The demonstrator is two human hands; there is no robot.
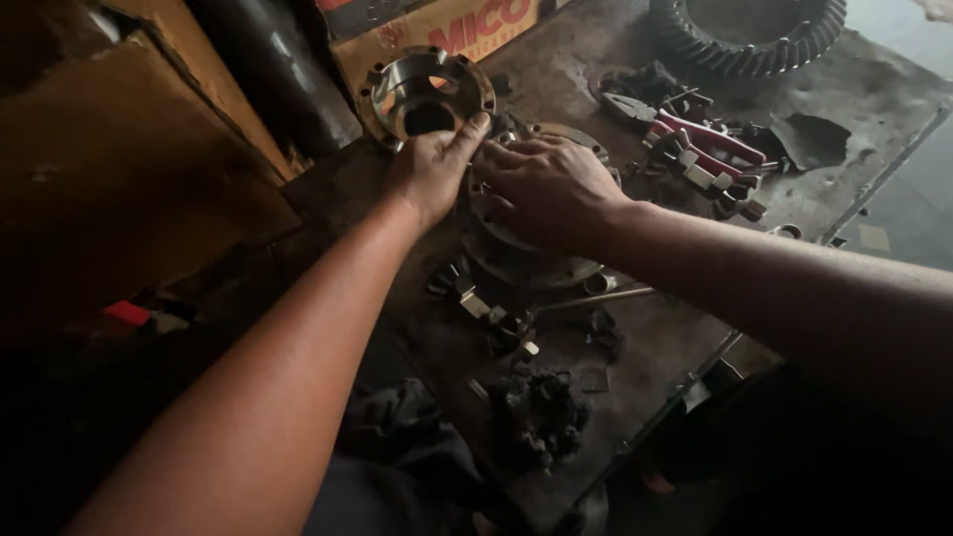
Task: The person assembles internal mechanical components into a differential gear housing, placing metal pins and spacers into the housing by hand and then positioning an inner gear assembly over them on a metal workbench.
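Two hands meet in the upper middle of the frame, over a round metal housing (pixel 516 248) that lies flat on the dirty desk (pixel 655 347). My left hand (pixel 432 169) comes in from the lower left. Its thumb points up and touches the rim of a shiny flange ring (pixel 427 89) just above. My right hand (pixel 546 189) comes in from the right and lies on top of the housing, hiding most of it. The fingers of both hands are bent over small parts at the top of the housing, but I cannot tell if they pinch anything.

The housing is a flat disc. Its open face points up at me, so its middle line runs straight up from the desk.

To the right lie red-handled pliers (pixel 695 139) and a heap of small nuts and bolts. A big toothed gear ring (pixel 745 40) sits in the upper right corner. Below the housing lie a thin metal rod (pixel 596 296), more small bolts (pixel 476 298) and a dark greasy rag (pixel 541 407). A cardboard box (pixel 437 35) stands behind the flange ring.
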